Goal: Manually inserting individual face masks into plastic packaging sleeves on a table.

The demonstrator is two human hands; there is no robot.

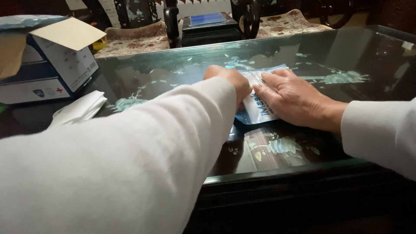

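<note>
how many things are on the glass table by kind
flat blue and white packet under both hands: 1
open blue and white box: 1
white folded pieces beside the box: 1 pile, the number in it cannot be told
total: 3

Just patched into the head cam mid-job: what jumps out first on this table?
Both hands meet at the middle of the glass-topped table: the right hand lies flat on a blue-and-white flat packet, and the left hand grips the packet's near edge. At far left an open white-and-blue carton stands with its flap up, and a folded white mask lies beside it.
</note>
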